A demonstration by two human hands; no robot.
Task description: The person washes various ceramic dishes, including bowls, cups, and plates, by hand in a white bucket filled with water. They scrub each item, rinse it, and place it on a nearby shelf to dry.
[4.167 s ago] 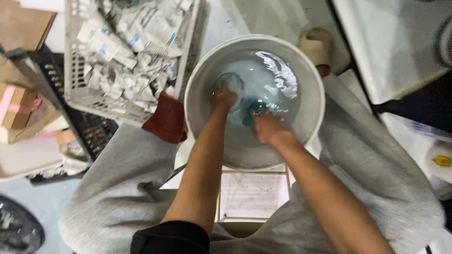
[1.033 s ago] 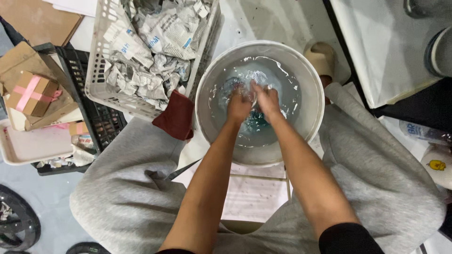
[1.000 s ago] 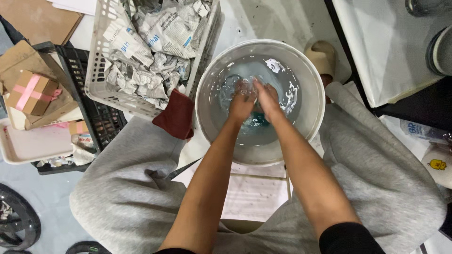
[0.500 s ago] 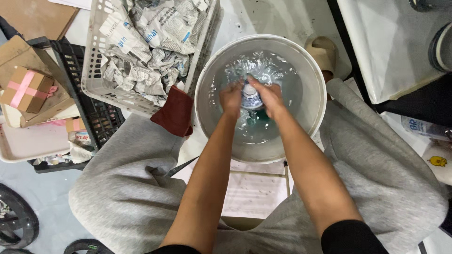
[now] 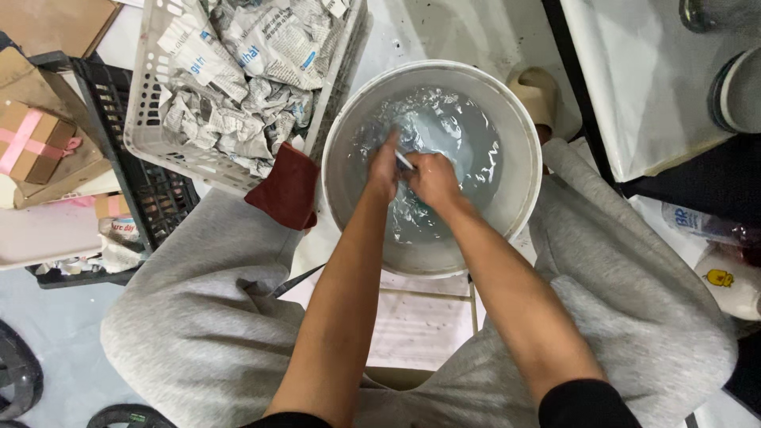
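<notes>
A white bucket (image 5: 519, 143) holds clear rippling water, a dark red cloth (image 5: 287, 186) lies left of it, grey printed newspaper fills the far-left white basket (image 5: 147, 119), and the trousers (image 5: 190, 317) are light grey.

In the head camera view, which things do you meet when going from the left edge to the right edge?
Small cardboard box with pink tape → white plastic basket of crumpled newspaper → dark red cloth → left hand → right hand, both in the white bucket of water → plastic bottle lying on its side.
</notes>
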